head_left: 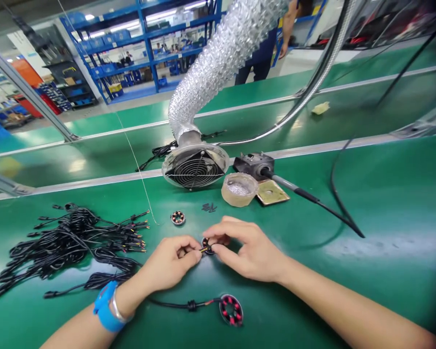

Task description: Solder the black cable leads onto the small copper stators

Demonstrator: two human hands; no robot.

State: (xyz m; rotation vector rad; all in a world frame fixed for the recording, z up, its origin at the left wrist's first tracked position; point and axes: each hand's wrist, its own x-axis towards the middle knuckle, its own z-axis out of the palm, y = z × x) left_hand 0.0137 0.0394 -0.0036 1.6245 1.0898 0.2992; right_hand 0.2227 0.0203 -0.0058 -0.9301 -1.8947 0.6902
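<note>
My left hand [174, 261], with a blue band at the wrist, is closed, thumb and forefinger pinched at the end of a thin cable. My right hand [249, 249] bends its fingers around a small round coil part [206, 245], thumb and fingertips on its right side. Coloured wires run between the fingertips over that part. Behind my hands lies another round coil [178, 218] with copper windings. Nearer to me rests a ring with red windings [231, 310], joined to a black knotted cable [178, 304].
A pile of black cables [72, 237] spreads at the left. Behind my hands are short black tubes [209, 208], a fan with a foil duct [196, 172], a round tub [238, 191] and a soldering iron in its holder [254, 165]. A person [259, 58] stands beyond the bench.
</note>
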